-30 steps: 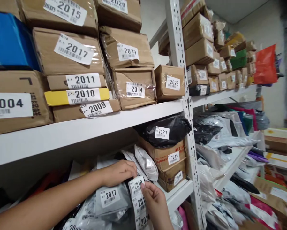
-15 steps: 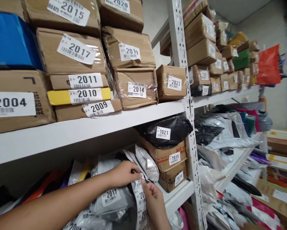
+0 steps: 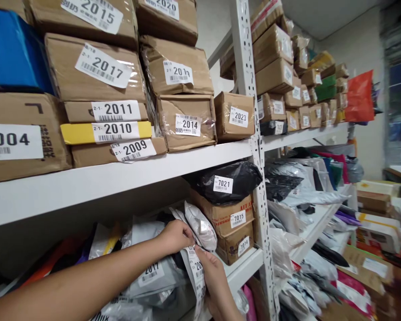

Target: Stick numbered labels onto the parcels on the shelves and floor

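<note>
Over the lower shelf, a long strip of printed number labels hangs down between my two hands. My right hand pinches its upper part between thumb and fingers. My left hand is closed at the strip's top end, fingers curled in; the fingertips are partly hidden. Beneath my left forearm lies a grey plastic mailer labelled 2017. Just behind my hands rests a shiny white plastic parcel.
Above is a white shelf edge carrying labelled cardboard boxes. A black bagged parcel tops brown boxes marked 7015 and 7014. A perforated white post stands right, with further shelves of mailers beyond.
The view has turned slightly right, so the shelves sit further left. My hands stay together at the strip, whose upper part now bends toward the left.
</note>
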